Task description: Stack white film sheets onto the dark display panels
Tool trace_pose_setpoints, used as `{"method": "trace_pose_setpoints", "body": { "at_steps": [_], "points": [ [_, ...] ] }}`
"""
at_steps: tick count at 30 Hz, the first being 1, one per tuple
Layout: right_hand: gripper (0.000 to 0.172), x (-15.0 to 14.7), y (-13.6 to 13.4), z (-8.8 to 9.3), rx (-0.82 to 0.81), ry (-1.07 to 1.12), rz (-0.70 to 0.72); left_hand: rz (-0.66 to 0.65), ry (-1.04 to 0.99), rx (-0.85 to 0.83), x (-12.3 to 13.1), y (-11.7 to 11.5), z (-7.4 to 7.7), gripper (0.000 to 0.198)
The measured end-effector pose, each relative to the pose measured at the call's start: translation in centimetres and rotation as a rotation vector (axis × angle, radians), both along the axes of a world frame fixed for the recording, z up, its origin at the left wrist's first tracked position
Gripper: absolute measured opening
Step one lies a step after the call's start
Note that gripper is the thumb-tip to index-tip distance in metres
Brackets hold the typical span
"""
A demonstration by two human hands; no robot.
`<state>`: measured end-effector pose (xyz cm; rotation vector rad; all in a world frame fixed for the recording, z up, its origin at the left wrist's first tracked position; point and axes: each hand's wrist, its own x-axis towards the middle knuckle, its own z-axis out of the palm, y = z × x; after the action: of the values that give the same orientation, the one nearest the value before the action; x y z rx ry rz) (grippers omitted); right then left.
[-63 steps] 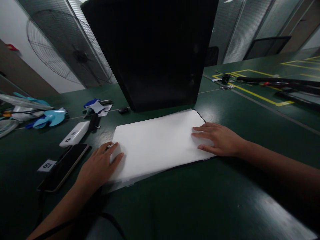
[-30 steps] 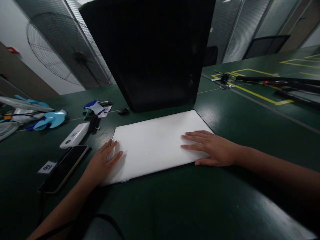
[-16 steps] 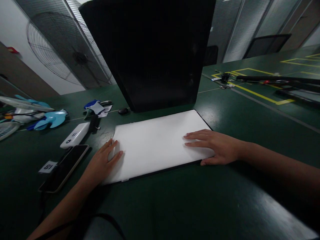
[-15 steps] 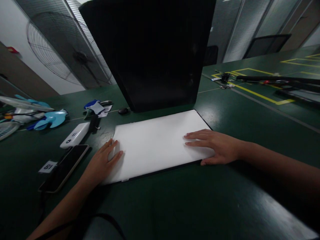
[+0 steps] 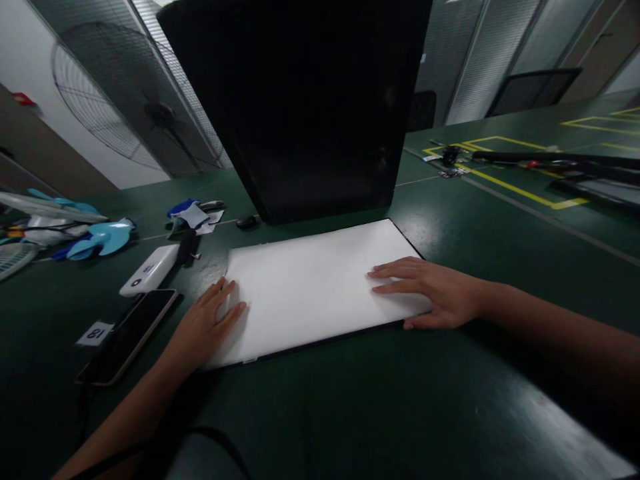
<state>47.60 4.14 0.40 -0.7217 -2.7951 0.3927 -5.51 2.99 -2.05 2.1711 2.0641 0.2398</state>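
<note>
A flat white rectangular panel (image 5: 310,287) with a thin dark edge lies on the green table, slightly turned. My left hand (image 5: 205,327) rests at the panel's left end, fingers apart, with fingertips on its white face. At the opposite end, my right hand (image 5: 433,293) lies flat with its fingers stretched over the white surface and the thumb by the near edge. Neither hand is wrapped round anything. Behind the panel stands a large black screen-like slab (image 5: 320,113), leaning at an angle.
Left of my left hand are a phone (image 5: 133,337), a white power-bank-like box (image 5: 150,270) and a number tag (image 5: 95,333). Blue fan blades (image 5: 103,240) lie farther left. A small black mouse-like object (image 5: 247,222) sits near the slab. Black rods (image 5: 560,160) lie at right.
My right hand has shifted very slightly to the right on the white panel. Everything else looks the same.
</note>
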Motion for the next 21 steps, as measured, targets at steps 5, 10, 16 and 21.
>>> {"method": "trace_pose_setpoints", "body": {
  "at_steps": [5, 10, 16, 21],
  "points": [
    [0.078, -0.1, 0.04, -0.3, 0.004, 0.014, -0.01, -0.017, -0.002, 0.043, -0.33, 0.06, -0.36, 0.074],
    [0.075, -0.11, 0.06, -0.22, 0.028, 0.011, 0.003, -0.028, 0.001, 0.038, -0.41, 0.22, -0.64, 0.074],
    [0.079, 0.05, 0.07, 0.09, 0.017, 0.026, 0.031, -0.022, -0.009, 0.027, -0.57, 0.2, -0.65, 0.075],
    [0.081, 0.27, 0.19, -0.03, 0.015, 0.01, 0.025, -0.016, -0.002, 0.015, -0.41, 0.15, -0.37, 0.075]
  ]
}}
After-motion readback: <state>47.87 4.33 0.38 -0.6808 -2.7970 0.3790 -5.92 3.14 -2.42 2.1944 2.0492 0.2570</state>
